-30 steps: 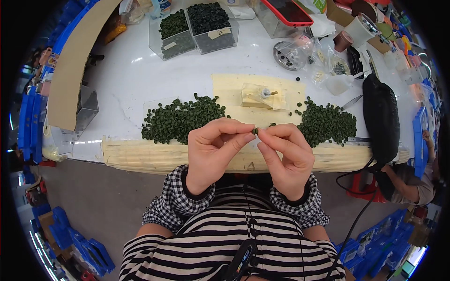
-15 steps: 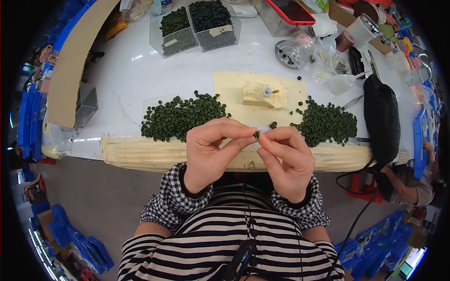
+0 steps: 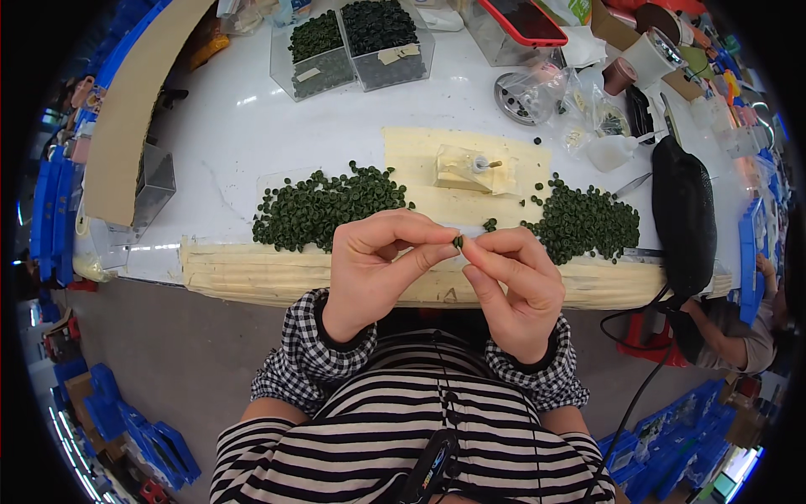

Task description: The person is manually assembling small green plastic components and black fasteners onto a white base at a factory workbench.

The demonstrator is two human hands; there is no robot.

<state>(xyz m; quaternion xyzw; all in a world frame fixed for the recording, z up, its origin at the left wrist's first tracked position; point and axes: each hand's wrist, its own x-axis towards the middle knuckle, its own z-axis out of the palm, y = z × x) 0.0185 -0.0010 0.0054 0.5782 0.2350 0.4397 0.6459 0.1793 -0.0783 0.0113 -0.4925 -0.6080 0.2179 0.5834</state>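
Note:
Over the table's near edge, my left hand pinches a small dark green round piece between thumb and forefinger. My right hand meets it there, its thumb and forefinger closed at the other side of the piece. Fingertips cover most of it, so I cannot make out its finer shape. A wide heap of similar green pieces spreads beyond my left hand. Beyond my right hand is a second heap of green pieces. A couple of loose pieces lie just past my fingertips.
A tape-covered block with a short peg stands mid-table on yellowish sheeting. Clear bins of dark pieces sit at the back. A red-rimmed phone rests on a box. At right are a black pouch, tweezers and a squeeze bottle.
My left hand has shifted very slightly left and up, and the piece between the fingertips has turned a little. The heaps look the same.

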